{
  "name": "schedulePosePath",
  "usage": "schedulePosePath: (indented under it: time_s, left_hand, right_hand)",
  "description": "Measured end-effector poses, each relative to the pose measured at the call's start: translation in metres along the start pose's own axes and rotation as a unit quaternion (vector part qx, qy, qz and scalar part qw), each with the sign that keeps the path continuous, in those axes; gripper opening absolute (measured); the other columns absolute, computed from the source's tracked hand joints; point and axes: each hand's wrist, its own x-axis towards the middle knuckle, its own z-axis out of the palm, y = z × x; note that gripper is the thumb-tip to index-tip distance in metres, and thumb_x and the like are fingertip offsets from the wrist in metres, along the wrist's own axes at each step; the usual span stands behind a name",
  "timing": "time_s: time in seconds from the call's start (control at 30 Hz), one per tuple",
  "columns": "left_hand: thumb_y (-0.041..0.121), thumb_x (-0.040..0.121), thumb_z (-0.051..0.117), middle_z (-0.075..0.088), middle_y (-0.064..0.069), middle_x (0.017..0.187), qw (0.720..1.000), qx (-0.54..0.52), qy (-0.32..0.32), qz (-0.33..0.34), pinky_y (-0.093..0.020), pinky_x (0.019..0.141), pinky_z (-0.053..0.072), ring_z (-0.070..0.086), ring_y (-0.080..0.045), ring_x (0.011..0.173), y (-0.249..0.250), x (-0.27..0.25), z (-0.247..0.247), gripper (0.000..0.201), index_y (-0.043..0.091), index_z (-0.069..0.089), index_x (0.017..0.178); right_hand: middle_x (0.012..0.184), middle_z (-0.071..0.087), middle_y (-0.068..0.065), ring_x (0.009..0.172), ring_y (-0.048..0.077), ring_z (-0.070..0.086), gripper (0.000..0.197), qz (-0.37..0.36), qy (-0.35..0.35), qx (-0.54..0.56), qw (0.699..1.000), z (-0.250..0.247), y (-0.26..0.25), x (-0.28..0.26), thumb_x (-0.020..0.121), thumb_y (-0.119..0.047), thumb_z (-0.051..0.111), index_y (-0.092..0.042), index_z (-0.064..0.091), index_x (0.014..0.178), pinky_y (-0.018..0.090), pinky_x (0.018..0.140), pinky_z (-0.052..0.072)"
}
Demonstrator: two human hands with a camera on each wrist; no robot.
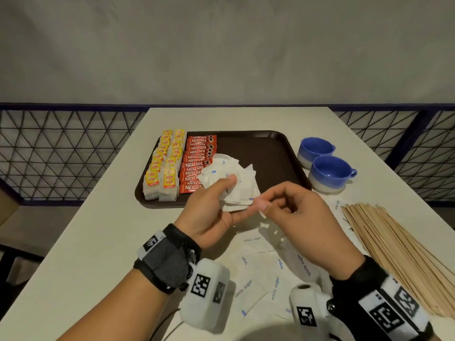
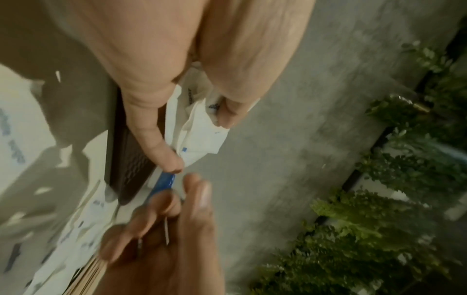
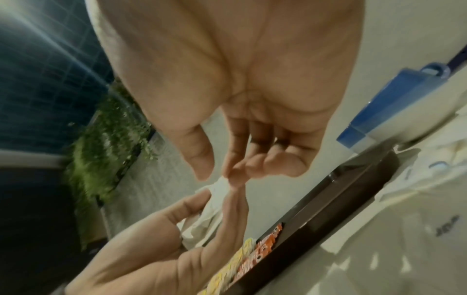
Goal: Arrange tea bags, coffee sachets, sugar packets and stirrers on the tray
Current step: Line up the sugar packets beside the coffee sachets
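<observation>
Two of the four kinds already sit in rows at the far-left end of the dark brown plastic tray point(image 1: 270, 148): yellow-tagged tea bags point(image 1: 163, 166) and, just beside them, red coffee sachets point(image 1: 195, 163). Above its near edge, the left hand point(image 1: 209, 212) holds a fanned stack of white paper sugar packets point(image 1: 236, 183) under its thumb while the right hand point(image 1: 295, 212) pinches one packet's corner. I judge more loose packets point(image 1: 261, 274) and pale wooden stirrers point(image 1: 394, 249) remain on the white table point(image 1: 98, 242), near two blue cups point(image 1: 322, 163), before a grey wall point(image 1: 221, 45) and wire-mesh railing point(image 1: 61, 153).

Brown tray point(image 1: 283, 153), blue-and-white cups point(image 1: 330, 174)
</observation>
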Motion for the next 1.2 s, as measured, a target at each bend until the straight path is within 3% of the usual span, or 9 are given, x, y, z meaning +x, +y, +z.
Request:
schedulePosePath:
  time_s: [0.1,0.2,0.3,0.37,0.57,0.8,0.93,1.1,1.2]
  left_hand:
    - [0.016,0.102,0.058,0.073,-0.025,0.113,1.0,-0.01,0.029,-0.001,-0.058,0.088,0.059,0.07,-0.051,0.106,0.011,0.003,-0.012,0.024,0.005,0.062,0.123]
    - [0.019,0.1,0.06,0.075,-0.017,0.109,0.998,0.025,0.061,0.021,-0.042,0.073,0.06,0.072,-0.036,0.103,0.02,0.007,-0.022,0.022,0.011,0.064,0.121]
    - [0.02,0.099,0.063,0.074,-0.003,0.102,0.992,0.078,0.085,0.057,-0.033,0.062,0.04,0.066,-0.022,0.091,0.023,0.011,-0.024,0.017,0.022,0.069,0.115]
    - [0.018,0.099,0.063,0.075,-0.001,0.097,0.992,0.076,0.08,0.062,-0.034,0.064,0.041,0.068,-0.019,0.084,0.024,0.011,-0.025,0.014,0.022,0.069,0.111]
    - [0.007,0.091,0.063,0.072,-0.026,0.116,0.999,-0.007,0.004,0.031,-0.048,0.078,0.063,0.073,-0.043,0.1,0.028,0.003,-0.031,0.048,0.001,0.054,0.137]
    - [0.009,0.1,0.056,0.071,-0.028,0.119,0.998,-0.059,0.015,-0.001,-0.048,0.07,0.064,0.074,-0.044,0.097,0.033,0.008,-0.042,0.045,0.003,0.048,0.144]
    - [0.011,0.102,0.052,0.072,-0.025,0.119,0.998,-0.054,0.009,-0.013,-0.042,0.067,0.064,0.074,-0.039,0.099,0.034,0.008,-0.043,0.04,0.004,0.051,0.141]
    - [0.01,0.102,0.054,0.071,-0.027,0.121,1.0,-0.029,-0.002,-0.011,-0.043,0.066,0.063,0.073,-0.043,0.103,0.027,0.007,-0.041,0.041,0.005,0.051,0.142]
    - [0.007,0.103,0.052,0.072,-0.028,0.118,1.0,-0.014,-0.011,-0.015,-0.048,0.071,0.065,0.072,-0.047,0.104,0.025,0.007,-0.041,0.035,0.004,0.053,0.138]
  right_hand:
    - [0.081,0.072,-0.003,0.064,0.006,0.059,0.006,-0.005,-0.132,-0.103,0.986,-0.002,-0.004,-0.014,0.09,-0.034,0.078,-0.03,0.074,0.089,0.026,0.067,0.053]
    - [0.091,0.07,-0.013,0.078,-0.002,0.06,0.015,-0.013,-0.25,-0.249,0.936,-0.002,-0.007,-0.024,0.088,-0.043,0.077,-0.033,0.071,0.097,0.015,0.07,0.048]
    - [0.103,0.058,-0.017,0.094,-0.001,0.054,0.025,-0.042,-0.277,-0.327,0.903,0.005,-0.01,-0.025,0.088,-0.051,0.074,-0.037,0.066,0.107,0.014,0.078,0.045]
    - [0.111,0.051,-0.019,0.098,0.001,0.05,0.04,-0.063,-0.283,-0.362,0.886,0.012,-0.012,-0.022,0.087,-0.056,0.074,-0.038,0.061,0.12,0.018,0.086,0.046]
    - [0.122,0.041,-0.012,0.113,0.014,0.044,0.093,-0.082,-0.348,-0.462,0.812,0.03,-0.002,-0.005,0.076,-0.058,0.083,-0.039,0.033,0.152,0.034,0.096,0.049]
    - [0.099,0.043,-0.016,0.084,0.001,0.045,0.054,-0.056,-0.362,-0.438,0.821,0.029,-0.004,0.014,0.076,-0.05,0.087,-0.034,0.064,0.122,0.016,0.069,0.037]
    - [0.103,0.05,-0.017,0.091,0.002,0.05,0.039,-0.055,-0.347,-0.413,0.84,0.023,-0.001,0.017,0.076,-0.047,0.088,-0.032,0.064,0.102,0.018,0.078,0.045]
    - [0.1,0.058,-0.015,0.095,0.001,0.052,0.035,-0.078,-0.332,-0.418,0.842,0.019,-0.008,0.021,0.08,-0.044,0.085,-0.04,0.062,0.106,0.029,0.087,0.05]
    - [0.098,0.065,-0.015,0.094,0.005,0.059,0.029,-0.091,-0.306,-0.355,0.879,0.012,-0.013,0.027,0.082,-0.035,0.087,-0.037,0.067,0.103,0.03,0.086,0.052]
